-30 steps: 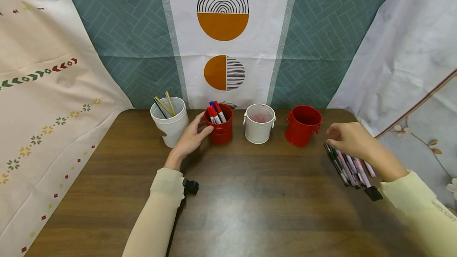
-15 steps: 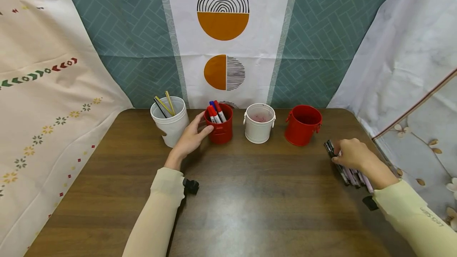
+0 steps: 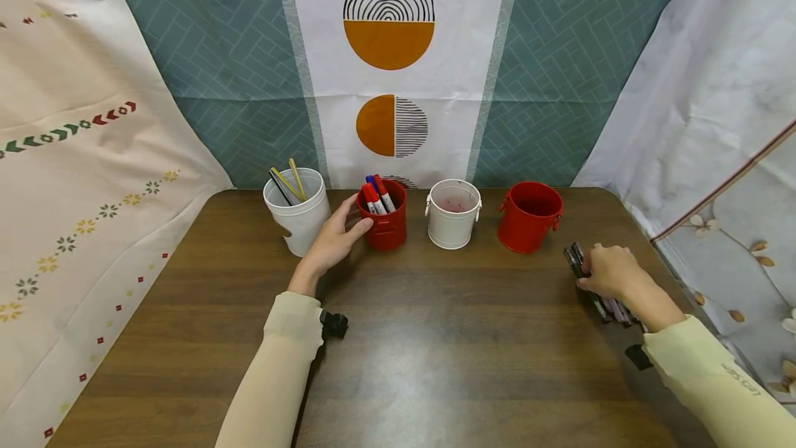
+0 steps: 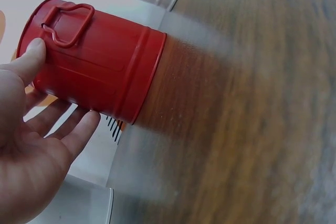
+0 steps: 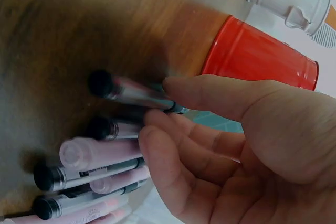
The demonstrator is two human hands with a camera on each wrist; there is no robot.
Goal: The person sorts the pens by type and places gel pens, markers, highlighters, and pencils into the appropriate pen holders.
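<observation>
My left hand (image 3: 332, 240) grips a small red bucket (image 3: 384, 234) by its side. In the left wrist view the thumb lies near the wire handle (image 4: 73, 24) and the fingers press the opposite wall. Red and blue capped markers (image 3: 377, 200) stand in that bucket. At the right, my right hand (image 3: 612, 272) is over a row of pens (image 3: 612, 311) lying on the table. Black-ended clear pens and pale pink pens (image 5: 97, 152) lie side by side in the right wrist view. One black-ended pen (image 5: 134, 94) is between thumb and fingers, blurred and partly hidden.
A white cup (image 3: 301, 223) with yellow and dark sticks stands left of my left hand. A white bucket (image 3: 452, 220) and a second red bucket (image 3: 528, 220) stand along the back of the brown table (image 3: 435, 337), before a hanging cloth (image 3: 398, 81).
My right hand has come down and slightly toward me, from above the far ends of the pens onto them, and its fingers have closed on a pen. My left hand stays on its bucket.
</observation>
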